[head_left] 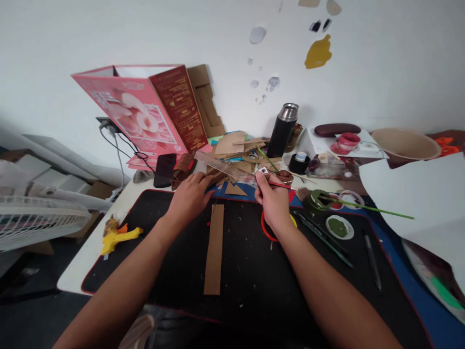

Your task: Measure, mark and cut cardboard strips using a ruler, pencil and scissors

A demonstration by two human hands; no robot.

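Observation:
My right hand (273,196) is closed round the right end of a clear plastic ruler (221,166), which slants up to the left over a heap of cardboard scraps (232,144). My left hand (192,194) reaches to the near left edge of that heap, fingers bent over brown pieces; what its fingertips hold, if anything, is hidden. A long brown cardboard strip (214,252) lies on the black mat (250,271) between my forearms. Beside my right wrist are red and yellow scissor handles (267,230), partly covered.
A yellow glue gun (119,235) lies at the left. Behind stand a pink box (145,116) and a black flask (282,131). Right of my hand are a green paint jar (318,199), a dish of green paint (339,227) and pens (372,259). A fan (39,220) stands far left.

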